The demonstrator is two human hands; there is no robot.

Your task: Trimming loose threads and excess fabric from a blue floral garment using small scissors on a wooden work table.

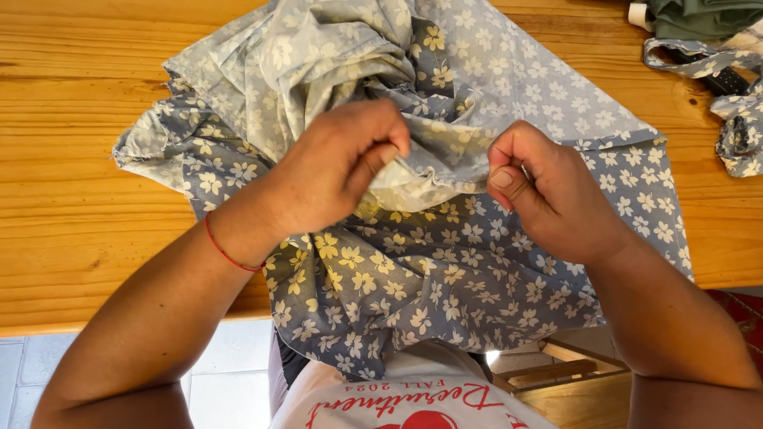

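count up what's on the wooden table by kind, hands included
Hands: 2, left hand and right hand, both pinching the floral fabric
Floral fabric: 1
Floral strip: 1
Green cloth: 1
Total: 5

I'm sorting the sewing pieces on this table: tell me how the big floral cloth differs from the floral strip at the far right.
The big floral cloth is wide, bunched and draped over the table edge; the floral strip is narrow and twisted, lying wholly on the table. The cloth is pinched by the left hand and right hand; the strip lies untouched. Both show the same blue-grey flower print.
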